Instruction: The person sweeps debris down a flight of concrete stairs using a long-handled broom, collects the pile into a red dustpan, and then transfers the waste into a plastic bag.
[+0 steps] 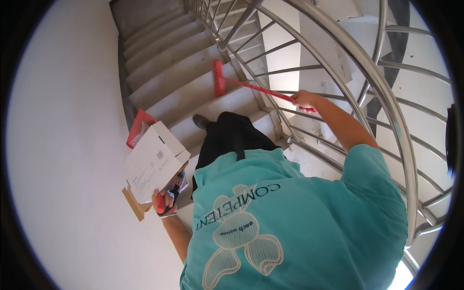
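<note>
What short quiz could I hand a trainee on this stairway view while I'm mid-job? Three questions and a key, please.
1. Multiple choice: how is the red broom held? A: left hand only; B: right hand only; C: both hands.
2. True or false: a white wall runs along the left of the stairs.
3. Open question: what is the main colour of the carton next to the left hand?

Key: 1: B, the right hand has the handle. 2: True. 3: White.
</note>
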Demonstrator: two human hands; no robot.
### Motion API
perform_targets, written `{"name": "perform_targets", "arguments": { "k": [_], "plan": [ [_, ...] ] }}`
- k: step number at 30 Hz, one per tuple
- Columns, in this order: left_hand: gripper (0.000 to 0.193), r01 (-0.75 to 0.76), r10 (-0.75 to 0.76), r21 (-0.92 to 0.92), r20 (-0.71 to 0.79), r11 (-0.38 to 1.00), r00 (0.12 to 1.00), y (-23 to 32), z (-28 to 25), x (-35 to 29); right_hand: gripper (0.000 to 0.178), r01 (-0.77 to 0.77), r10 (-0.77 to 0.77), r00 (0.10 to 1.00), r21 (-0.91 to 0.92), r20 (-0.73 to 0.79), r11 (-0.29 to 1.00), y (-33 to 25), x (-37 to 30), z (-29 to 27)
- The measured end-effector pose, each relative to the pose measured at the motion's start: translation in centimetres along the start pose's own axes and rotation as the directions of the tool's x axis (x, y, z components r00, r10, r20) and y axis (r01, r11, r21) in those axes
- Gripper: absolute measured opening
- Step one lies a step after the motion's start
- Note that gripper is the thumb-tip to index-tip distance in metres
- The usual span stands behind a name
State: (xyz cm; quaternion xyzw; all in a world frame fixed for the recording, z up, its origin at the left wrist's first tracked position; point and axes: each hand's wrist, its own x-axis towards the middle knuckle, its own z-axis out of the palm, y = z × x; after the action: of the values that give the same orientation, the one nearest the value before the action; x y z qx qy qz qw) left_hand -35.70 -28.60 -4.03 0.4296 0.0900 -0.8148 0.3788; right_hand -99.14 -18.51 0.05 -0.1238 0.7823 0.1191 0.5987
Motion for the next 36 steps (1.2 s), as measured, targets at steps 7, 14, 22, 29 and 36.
{"name": "perform_targets", "arguments": {
  "k": [7, 14, 22, 29, 36],
  "plan": [
    [0.026, 0.036, -0.039, 0.045, 0.076, 0.998, 0.996, 0.3, 1.2, 0.8, 0.031, 0.009, -0.06, 0.986, -0.308, -0.157, 0.951, 0.0, -2.8, -1.6],
    [0.027, 0.034, -0.038, 0.036, 0.122, 0.999, 0.992, 0.5, 1.7, 1.6, 0.028, 0.05, -0.238, 0.955, -0.691, -0.179, 0.721, -1.1, -6.3, 2.6],
    [0.021, 0.041, -0.042, 0.008, 0.098, 0.999, 0.994, 1.1, 1.5, 2.0, 0.044, 0.01, -0.321, 0.876, -0.65, -0.361, 0.759, -2.8, -5.5, 4.6],
    [0.026, -0.021, 0.021, 0.004, 0.06, 1.0, 0.998, 1.3, 4.0, 0.3, 0.054, 0.087, -0.31, 0.918, -0.636, -0.249, 0.766, 1.5, -10.2, 5.1],
    [0.027, -0.036, 0.043, -0.072, 0.097, 0.997, 0.994, 4.4, 4.7, 0.2, 0.052, 0.091, -0.333, 0.911, -0.669, -0.244, 0.738, 0.0, -9.3, 5.5]
  ]
}}
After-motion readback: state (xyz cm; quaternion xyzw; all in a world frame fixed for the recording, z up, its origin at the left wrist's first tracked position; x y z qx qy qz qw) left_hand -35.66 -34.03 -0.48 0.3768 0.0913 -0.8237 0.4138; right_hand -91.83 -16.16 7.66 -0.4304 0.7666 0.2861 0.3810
